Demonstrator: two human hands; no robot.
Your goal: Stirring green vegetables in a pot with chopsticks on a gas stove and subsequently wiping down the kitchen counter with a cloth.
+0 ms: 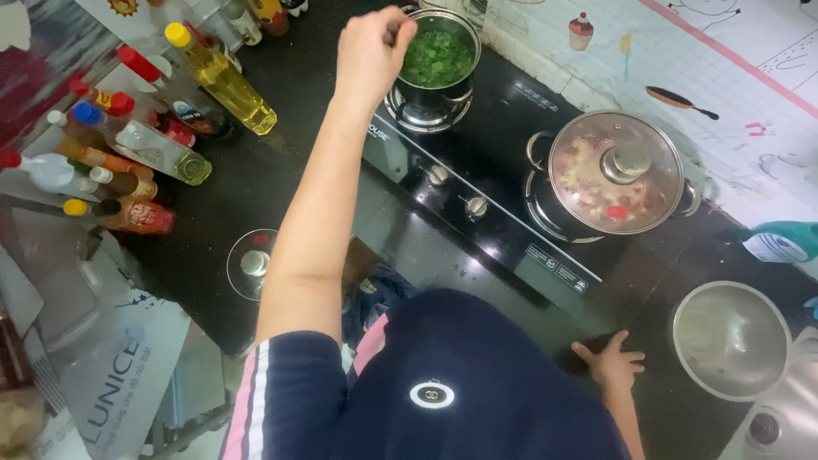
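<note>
Stirring position: left hand (372, 49) raised over the small pot of greens (439, 58), fingers pressed together in a fist around a thin utensil handle (391, 36), mostly hidden. Pot sits on the stove burner (426, 111) just beyond those fingers. Right hand (612, 362) lies flat on the dark desk (673, 409), fingers spread, holding nothing. Steel bowl (730, 339) just right of them; lidded pot (612, 175) farther ahead. Oil and sauce bottles (149, 136) well left.

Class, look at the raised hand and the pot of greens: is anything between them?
Nothing visible. The left hand is already at the rim of the open pot of greens, gripping what looks like a utensil handle. Its glass lid lies aside on the counter.
</note>
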